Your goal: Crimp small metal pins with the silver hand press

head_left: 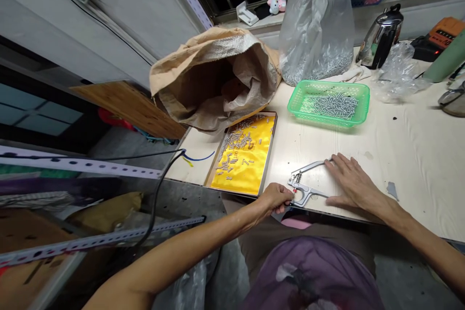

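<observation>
A silver spring-loaded hand tool (304, 193) with two spread handles and a C-shaped frame lies at the table's front edge. My right hand (350, 181) spans its handle ends, fingers on the upper handle and thumb against the lower one. At the tool's left end, my left hand (278, 197) is closed in a pinch beside a small red part. What sits between those fingertips is too small to make out. Left of the tool, a shallow tray lined with yellow cloth (241, 174) holds many small metal pins or screws (238, 140).
A green basket (329, 121) of small metal parts stands behind the tool. Farther back are an open brown sack (214, 58), a clear plastic bag (316, 24) with metal pieces and a kettle (381, 36). A black cable (156, 193) hangs at the table's left edge.
</observation>
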A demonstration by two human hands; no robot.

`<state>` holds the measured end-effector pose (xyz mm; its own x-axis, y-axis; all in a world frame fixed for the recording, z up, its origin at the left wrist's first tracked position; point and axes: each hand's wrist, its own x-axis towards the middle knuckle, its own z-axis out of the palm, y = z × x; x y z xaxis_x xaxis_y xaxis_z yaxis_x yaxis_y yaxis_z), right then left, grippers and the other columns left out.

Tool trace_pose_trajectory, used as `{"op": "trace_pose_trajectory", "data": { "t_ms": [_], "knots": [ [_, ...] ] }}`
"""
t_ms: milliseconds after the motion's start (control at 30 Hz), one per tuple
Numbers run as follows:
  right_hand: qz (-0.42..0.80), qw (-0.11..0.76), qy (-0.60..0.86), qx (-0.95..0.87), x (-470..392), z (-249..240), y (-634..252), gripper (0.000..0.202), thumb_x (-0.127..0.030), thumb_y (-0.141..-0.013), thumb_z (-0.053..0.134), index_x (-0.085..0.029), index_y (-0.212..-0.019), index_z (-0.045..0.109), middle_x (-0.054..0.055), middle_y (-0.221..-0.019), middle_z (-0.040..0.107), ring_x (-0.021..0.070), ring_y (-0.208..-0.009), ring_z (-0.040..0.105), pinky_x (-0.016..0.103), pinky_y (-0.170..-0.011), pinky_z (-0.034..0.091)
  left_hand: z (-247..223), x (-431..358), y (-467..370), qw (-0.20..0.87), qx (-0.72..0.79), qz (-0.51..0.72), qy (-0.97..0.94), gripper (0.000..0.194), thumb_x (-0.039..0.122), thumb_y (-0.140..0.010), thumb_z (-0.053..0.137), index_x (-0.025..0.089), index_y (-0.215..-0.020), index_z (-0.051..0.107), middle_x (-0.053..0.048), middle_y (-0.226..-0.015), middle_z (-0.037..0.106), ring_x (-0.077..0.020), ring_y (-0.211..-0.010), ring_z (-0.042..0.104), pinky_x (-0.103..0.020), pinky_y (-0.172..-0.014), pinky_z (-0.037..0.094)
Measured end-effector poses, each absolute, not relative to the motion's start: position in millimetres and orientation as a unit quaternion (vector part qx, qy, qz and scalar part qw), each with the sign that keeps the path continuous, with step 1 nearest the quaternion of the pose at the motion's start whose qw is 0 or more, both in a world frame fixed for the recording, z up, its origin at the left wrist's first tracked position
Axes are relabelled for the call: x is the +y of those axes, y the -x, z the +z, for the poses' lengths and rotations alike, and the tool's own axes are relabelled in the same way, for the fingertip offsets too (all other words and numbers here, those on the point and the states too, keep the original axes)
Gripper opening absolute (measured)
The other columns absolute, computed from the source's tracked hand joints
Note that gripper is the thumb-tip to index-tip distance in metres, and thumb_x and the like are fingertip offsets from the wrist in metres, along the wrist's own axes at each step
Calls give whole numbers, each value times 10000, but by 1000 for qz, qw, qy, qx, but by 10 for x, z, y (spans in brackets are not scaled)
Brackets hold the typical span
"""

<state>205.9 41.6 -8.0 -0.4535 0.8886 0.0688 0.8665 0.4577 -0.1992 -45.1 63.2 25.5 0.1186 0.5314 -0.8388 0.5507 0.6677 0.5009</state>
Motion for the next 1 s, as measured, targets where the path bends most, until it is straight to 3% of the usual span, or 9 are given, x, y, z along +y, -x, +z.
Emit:
{"op": "trace_pose_trajectory", "data": {
  "t_ms": [233,333,600,667,767,867,1000],
  "knots": [
    [87,92,505,-854,487,-12,-2066,994,-644,-585,700,-128,-1356,343,224,-1316,432,379,-1194,415,525,-966,358,298,622,419,621,671,-11,-405,162,176,-718,606,130,-580,535,87,-404,454,-32,-267,358,-158,-318,247],
    [86,106,506,-851,500,62,-2036,957,-569,-537,767,-85,-1287,421,216,-1182,516,359,-1055,486,477,-910,403,299,613,410,618,673,-9,-406,167,174,-727,600,134,-583,525,89,-404,450,-35,-267,361,-163,-313,235],
    [78,82,514,-850,471,175,-1957,551,-425,-654,734,-139,-1081,536,126,-999,569,284,-896,492,397,-737,439,241,593,493,586,661,-50,-466,218,317,-797,565,134,-681,544,68,-459,461,-64,-333,413,-189,-374,310],
    [84,75,521,-846,442,189,-1936,469,-369,-681,729,-141,-1044,538,115,-994,574,275,-891,492,386,-726,433,265,546,520,511,652,-32,-559,231,354,-816,553,136,-742,564,40,-549,513,-92,-438,492,-210,-453,385],
    [88,69,525,-844,395,209,-1906,420,-311,-702,730,-128,-1023,533,108,-993,577,266,-894,492,370,-726,425,315,491,467,321,584,40,-745,180,334,-823,574,167,-891,573,-19,-814,594,-161,-747,583,-270,-666,466],
    [73,70,523,-846,362,215,-1885,399,-287,-720,720,-125,-1027,524,101,-972,575,256,-875,492,355,-708,418,319,541,271,204,440,61,-872,276,316,-825,602,181,-1050,517,-85,-1080,567,-232,-999,530,-353,-811,464],
    [53,71,523,-848,346,197,-1867,376,-273,-730,710,-140,-1026,519,97,-953,566,249,-853,495,342,-690,413,260,735,-10,151,318,38,-935,497,257,-808,630,141,-1225,386,-143,-1243,484,-273,-1097,471,-401,-881,436]
  ]
}}
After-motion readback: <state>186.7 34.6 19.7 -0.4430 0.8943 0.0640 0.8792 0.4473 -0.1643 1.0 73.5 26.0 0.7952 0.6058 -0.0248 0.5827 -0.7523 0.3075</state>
